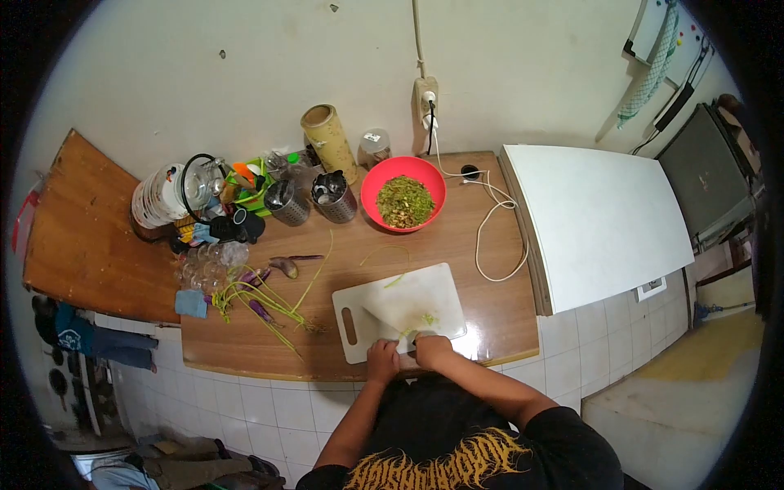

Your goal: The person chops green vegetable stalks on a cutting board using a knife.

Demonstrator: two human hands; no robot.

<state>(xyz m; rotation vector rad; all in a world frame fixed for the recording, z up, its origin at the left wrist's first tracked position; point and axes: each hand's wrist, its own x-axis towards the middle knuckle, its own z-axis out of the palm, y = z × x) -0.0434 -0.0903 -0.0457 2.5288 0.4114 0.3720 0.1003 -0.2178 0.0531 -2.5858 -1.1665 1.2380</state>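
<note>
A white cutting board (pixel 433 286) lies near the front edge of the wooden table. On it are small green chopped pieces (pixel 429 319) and a thin green strand. My right hand (pixel 433 352) is closed around a dark handle at the board's front edge; a blade seems to reach up and left from it, only faintly visible. My left hand (pixel 382 359) rests closed at the board's lower edge, left of the right hand; what its fingers hold is too small to make out. Long green stalks (pixel 282 309) and purple eggplants (pixel 260 310) lie left of the board.
A red bowl (pixel 371 181) of chopped greens stands behind the board. Metal utensil holders (pixel 336 204), a bamboo tube (pixel 329 143) and a dish rack (pixel 159 200) line the back left. A white cable (pixel 479 237) loops at right. Other people are at far left.
</note>
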